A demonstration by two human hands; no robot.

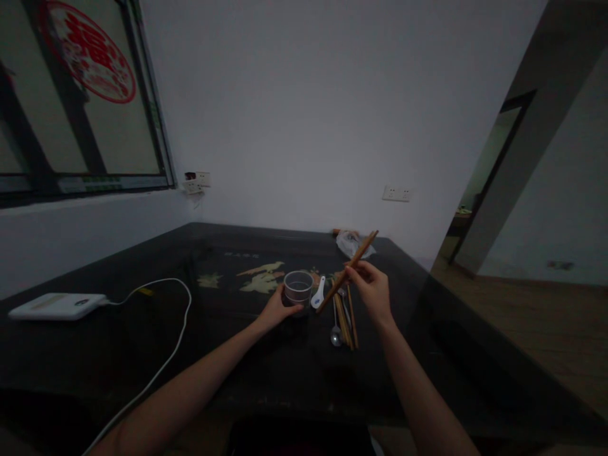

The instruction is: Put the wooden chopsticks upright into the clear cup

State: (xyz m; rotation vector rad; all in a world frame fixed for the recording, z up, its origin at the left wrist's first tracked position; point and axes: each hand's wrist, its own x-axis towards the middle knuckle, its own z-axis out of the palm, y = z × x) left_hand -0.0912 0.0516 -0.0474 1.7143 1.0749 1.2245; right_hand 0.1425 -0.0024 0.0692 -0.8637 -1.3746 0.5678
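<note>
- Chopsticks (pixel 348 270) pinched by R hand (pixel 373 290) fingers; long axis diagonal, top end pointing up-right, low end down-left twd cup (pixel 298 289).
- Cup gripped by L hand (pixel 277 309).

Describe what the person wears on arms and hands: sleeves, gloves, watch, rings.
Nothing shows: the left hand and right hand are ungloved, both forearms bare to the picture's lower edge, no sleeve, watch or bracelet; too dim to judge rings.

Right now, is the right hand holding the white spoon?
No, the right hand holds a pair of wooden chopsticks raised off the table, while the white spoon lies on the table beside the cup.
</note>
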